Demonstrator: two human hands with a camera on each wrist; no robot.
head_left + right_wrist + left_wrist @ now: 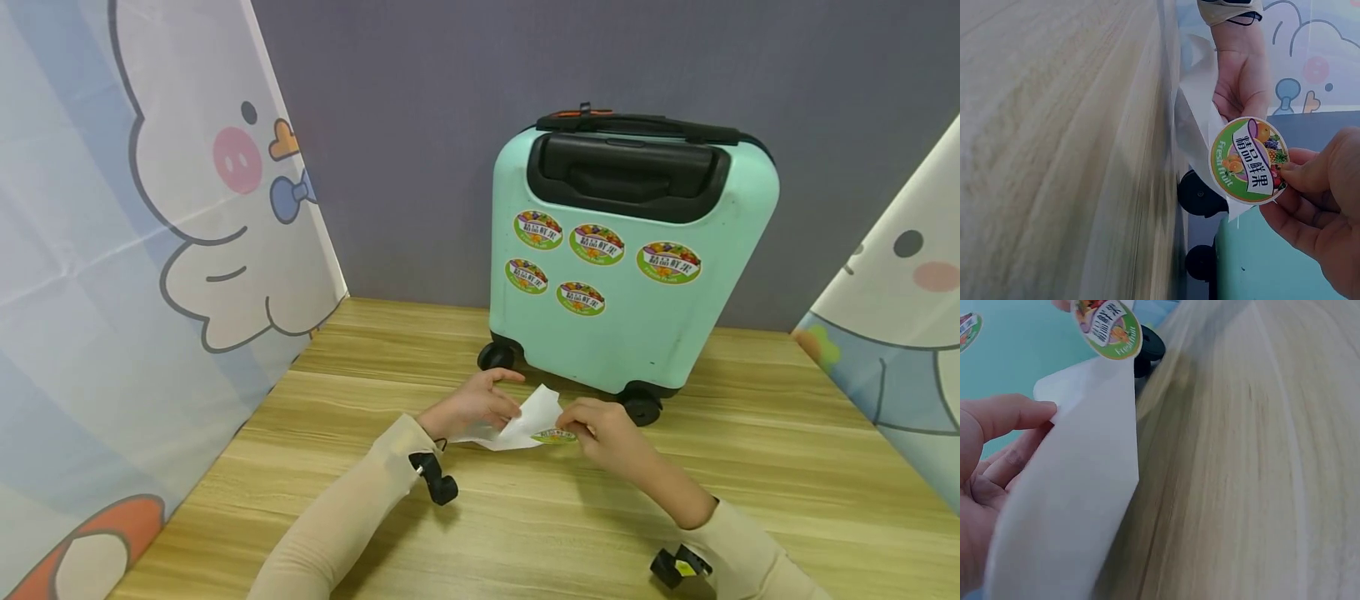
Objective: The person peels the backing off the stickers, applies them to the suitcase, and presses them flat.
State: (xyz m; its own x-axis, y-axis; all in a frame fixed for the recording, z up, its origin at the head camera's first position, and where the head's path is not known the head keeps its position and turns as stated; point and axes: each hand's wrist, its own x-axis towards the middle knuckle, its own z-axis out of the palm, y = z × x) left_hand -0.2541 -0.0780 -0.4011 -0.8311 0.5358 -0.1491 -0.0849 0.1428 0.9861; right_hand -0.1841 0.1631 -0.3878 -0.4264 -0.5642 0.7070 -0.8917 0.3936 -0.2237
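My left hand pinches a strip of white backing paper between thumb and fingers, low over the table. The paper is bent and curves under the hand. Between thumb and forefinger, my right hand pinches the edge of a round fruit sticker with a green rim and Chinese lettering. The sticker stands at the end of the paper; whether part of it still adheres there I cannot tell. Behind both hands an upright mint-green suitcase bears several similar stickers, three in the upper row and two below.
The suitcase stands on black wheels on a wood-grain table. A grey partition rises behind it. Cartoon-printed cloths hang at the left and right sides.
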